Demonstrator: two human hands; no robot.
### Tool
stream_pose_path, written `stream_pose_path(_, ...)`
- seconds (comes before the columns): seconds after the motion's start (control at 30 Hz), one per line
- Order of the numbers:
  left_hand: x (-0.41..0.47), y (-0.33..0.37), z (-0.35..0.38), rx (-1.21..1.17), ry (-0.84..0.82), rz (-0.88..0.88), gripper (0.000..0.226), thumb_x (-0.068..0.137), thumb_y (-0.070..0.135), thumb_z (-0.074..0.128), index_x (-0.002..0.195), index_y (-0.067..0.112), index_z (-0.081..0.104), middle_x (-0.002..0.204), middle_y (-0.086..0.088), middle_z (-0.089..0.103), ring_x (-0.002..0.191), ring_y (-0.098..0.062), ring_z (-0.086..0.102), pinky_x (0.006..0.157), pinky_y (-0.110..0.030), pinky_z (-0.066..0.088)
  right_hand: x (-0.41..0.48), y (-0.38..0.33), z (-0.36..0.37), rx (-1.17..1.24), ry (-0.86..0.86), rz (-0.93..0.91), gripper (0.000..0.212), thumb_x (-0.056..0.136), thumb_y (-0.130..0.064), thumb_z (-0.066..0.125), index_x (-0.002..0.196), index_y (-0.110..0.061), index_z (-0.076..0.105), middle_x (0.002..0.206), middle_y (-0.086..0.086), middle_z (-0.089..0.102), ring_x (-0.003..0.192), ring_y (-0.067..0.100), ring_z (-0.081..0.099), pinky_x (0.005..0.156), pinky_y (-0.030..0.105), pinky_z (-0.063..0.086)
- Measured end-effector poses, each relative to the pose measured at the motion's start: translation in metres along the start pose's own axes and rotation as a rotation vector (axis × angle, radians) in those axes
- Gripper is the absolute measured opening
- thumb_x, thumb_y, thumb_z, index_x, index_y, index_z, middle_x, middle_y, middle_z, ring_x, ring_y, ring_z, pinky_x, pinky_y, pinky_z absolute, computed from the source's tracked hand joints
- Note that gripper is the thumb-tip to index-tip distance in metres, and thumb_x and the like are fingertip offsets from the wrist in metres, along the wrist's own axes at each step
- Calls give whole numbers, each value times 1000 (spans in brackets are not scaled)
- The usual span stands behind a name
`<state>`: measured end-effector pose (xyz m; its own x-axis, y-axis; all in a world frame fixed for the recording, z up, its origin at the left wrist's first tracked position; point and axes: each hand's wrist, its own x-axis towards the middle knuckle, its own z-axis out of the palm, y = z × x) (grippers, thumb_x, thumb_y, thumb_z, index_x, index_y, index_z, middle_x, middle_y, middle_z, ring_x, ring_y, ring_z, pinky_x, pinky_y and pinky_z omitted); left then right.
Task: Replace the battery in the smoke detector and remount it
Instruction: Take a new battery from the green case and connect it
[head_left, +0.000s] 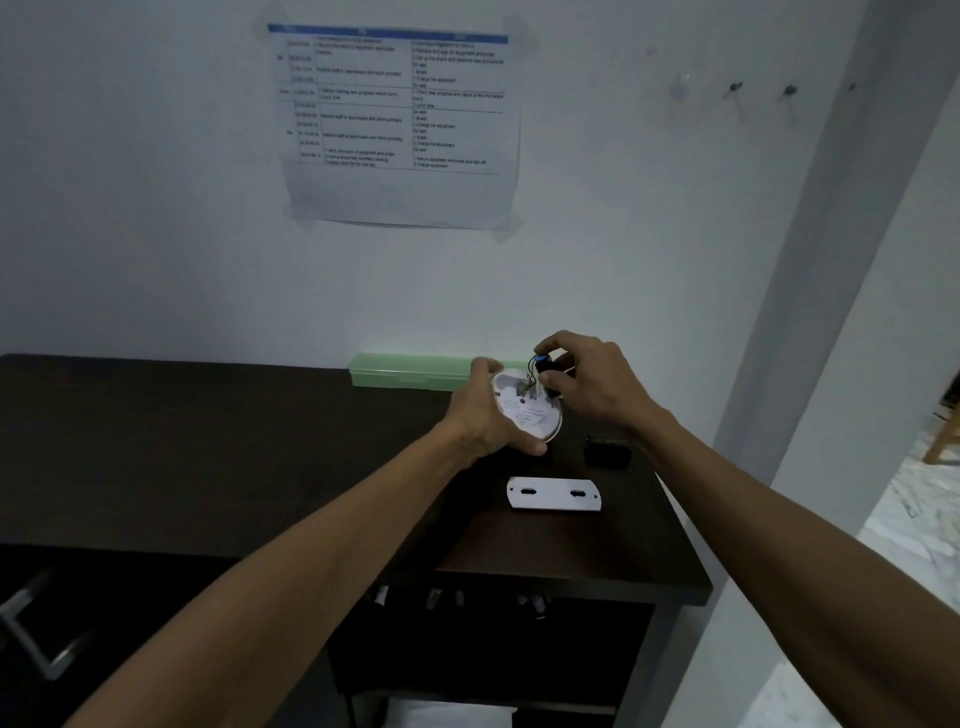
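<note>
Smoke detector (527, 410) sits in the left hand (480, 415), held above the far right part of the dark desk (208, 441), its labelled back turned up toward the camera. The left fingers curl round the far rim while the thumb presses the near rim, so the body is gripped across its width. At the far right edge of the detector, the right hand (592, 384) pinches a small black battery (545, 364) with a blue end between thumb and forefinger; its other fingers are curled underneath. Thin wires (531, 371) run from that blue end down into the housing.

The step in hand looks like working the battery at its snap connector. To do it well, the pull or push should go on the connector itself and not on the wires, with the left grip kept firm so the housing does not twist. Whether the snap is seated cannot be told; the spot is small and blurred.

On the desk just near of the detector lies a white mounting plate (554, 493) with two slots, and between them, slightly right, a small black object (607, 451), possibly another battery. A pale green case (405, 371) lies along the wall at the desk's far edge. A printed sheet (400, 124) is taped to the wall above, with small hooks (735, 88) to its right. A white pillar (810, 312) stands at the right, with pale floor (914, 519) beyond it.
</note>
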<state>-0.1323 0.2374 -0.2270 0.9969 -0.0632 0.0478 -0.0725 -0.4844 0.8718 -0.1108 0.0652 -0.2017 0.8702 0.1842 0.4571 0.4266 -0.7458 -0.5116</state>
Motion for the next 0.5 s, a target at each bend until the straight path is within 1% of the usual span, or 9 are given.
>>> stream_pose_path(0.1,4,0,-1,-116,-9,10,103,50,5,96,130,32,38,121,-6,61,108,-26,61,86,-36,59,-2,-4,-1,122,13,-4,24,87,-14,70,110,-18,63,102,3,73,85,15,72,75,31,60)
stream_pose_path(0.2,9,0,0,-211,-4,-7,84,61,1,90,125,35,46,118,-11,64,103,-28,67,86,-45,61,-3,-7,1,173,24,-20,26,84,-15,75,107,-16,64,96,1,74,83,11,73,74,28,61)
stream_pose_path(0.27,9,1,0,-218,-1,-6,79,66,-3,87,125,34,49,117,-9,64,102,-27,67,87,-44,61,-2,-8,4,179,34,-26,29,80,-17,79,105,-18,65,91,-1,76,81,8,73,77,31,60)
stream_pose_path(0.33,9,2,0,-213,8,-1,78,67,-3,86,126,33,51,116,-6,62,103,-26,65,86,-40,60,0,-8,6,198,39,-20,30,77,-17,81,104,-20,66,90,-2,76,82,9,73,80,35,60)
stream_pose_path(0.4,10,1,1,-218,20,0,78,67,-3,86,128,31,52,115,-4,61,103,-25,64,85,-37,60,0,-7,7,201,40,-11,31,75,-14,81,101,-21,65,89,-3,76,82,9,73,80,37,60)
stream_pose_path(0.5,11,0,1,-242,36,-3,78,65,-4,87,129,29,53,117,-4,63,103,-23,64,86,-36,60,-2,-5,8,231,47,4,30,73,-6,82,95,-18,66,90,-5,75,80,8,73,79,38,61)
